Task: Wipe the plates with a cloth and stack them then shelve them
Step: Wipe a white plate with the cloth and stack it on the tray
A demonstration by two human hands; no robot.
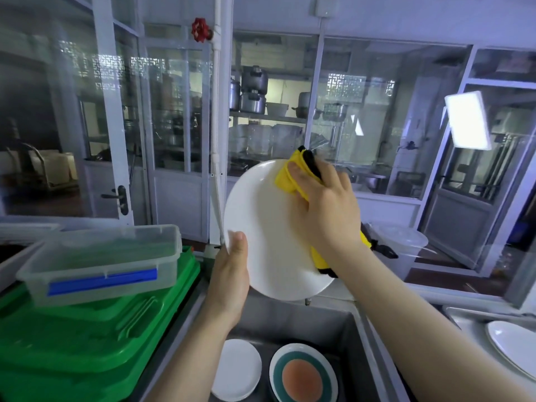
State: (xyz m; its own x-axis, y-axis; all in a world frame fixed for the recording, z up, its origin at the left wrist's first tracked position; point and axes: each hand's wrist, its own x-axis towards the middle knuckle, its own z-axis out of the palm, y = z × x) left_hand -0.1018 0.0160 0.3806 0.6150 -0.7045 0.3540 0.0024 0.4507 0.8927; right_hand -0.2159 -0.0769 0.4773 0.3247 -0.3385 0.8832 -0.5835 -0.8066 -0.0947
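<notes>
Left hand [232, 274] grips the white plate [266, 227] by its lower-left rim, tilted above the sink [345, 329]; right hand [324, 210] presses the yellow cloth [287, 178] flat against its upper face.

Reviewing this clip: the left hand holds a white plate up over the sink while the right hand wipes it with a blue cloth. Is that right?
Not quite: the cloth is yellow, not blue, as the head view shows. The rest stands: the left hand holds the white plate up over the sink while the right hand wipes it with the cloth.
</notes>
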